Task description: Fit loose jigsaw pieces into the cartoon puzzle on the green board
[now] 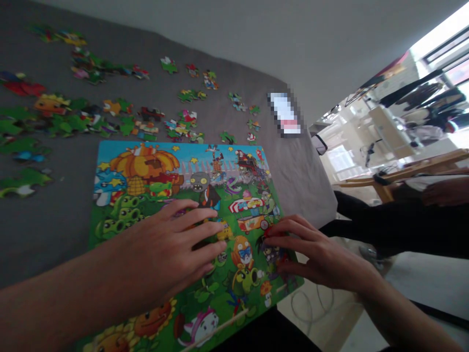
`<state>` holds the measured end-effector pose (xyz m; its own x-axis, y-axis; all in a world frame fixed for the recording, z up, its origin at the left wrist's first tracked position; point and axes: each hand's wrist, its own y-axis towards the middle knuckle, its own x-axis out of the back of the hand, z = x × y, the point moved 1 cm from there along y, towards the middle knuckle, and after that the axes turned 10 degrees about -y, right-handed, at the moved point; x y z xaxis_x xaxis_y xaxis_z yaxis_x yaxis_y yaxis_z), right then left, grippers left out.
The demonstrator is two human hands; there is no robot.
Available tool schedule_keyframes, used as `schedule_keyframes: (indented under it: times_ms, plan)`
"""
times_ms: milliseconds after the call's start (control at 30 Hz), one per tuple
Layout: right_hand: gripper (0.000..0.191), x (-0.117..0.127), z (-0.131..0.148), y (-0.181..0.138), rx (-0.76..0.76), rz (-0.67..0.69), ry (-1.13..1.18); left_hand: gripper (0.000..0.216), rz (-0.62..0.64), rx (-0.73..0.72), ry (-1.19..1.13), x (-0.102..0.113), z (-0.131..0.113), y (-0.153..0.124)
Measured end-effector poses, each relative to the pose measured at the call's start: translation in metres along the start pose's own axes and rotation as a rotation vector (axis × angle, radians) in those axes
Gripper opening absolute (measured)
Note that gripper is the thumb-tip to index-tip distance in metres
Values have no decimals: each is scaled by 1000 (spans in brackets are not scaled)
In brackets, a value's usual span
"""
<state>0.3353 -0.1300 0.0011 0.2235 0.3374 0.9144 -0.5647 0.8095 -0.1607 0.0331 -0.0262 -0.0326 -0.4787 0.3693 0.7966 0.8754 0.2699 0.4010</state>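
Grey cloth-covered table carried a colourful rectangular cartoon jigsaw board, its near right corner hanging past the table edge toward the person. Left hand lay flat on the middle of the board, palm down, fingers spread and straight, gripping nothing. Right hand sat at the board's right edge, fingers loosely curled, fingertips pressing a small dark-and-red puzzle piece into the picture. Couldn't tell whether that piece was fully seated or only resting on top; the fingers covered its edges.

Hands were apart, with a strip of picture between them.

Loose puzzle pieces, mostly green and multicoloured, lay scattered on the cloth beyond and left of the board, well apart from both hands. White pixelated object sat near the far right table corner.

My read on doing this well:
- keep the left palm as the anchor so the board didn't slide or tip off the overhanging corner
- press straight down with fingertip pads, not sideways, or neighbours could pop
- if tabs resisted, rotate the piece rather than force it
- pulling the board further onto the table first would have cut the tipping risk

Another person's dark-clad legs were off to the right, clear of the work.
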Motion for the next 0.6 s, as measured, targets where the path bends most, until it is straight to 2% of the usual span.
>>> schedule_keyframes:
  times_ms: [433, 500, 600]
  plan:
    - [44, 4, 4, 2, 24, 9, 26, 33, 3, 13, -9, 0, 1, -1]
    - [46, 10, 2, 1, 29, -31, 31, 30, 7, 19, -9, 0, 0, -1]
    - [41, 24, -6, 3, -29, -171, 5, 28, 6, 20, -8, 1, 0, -1]
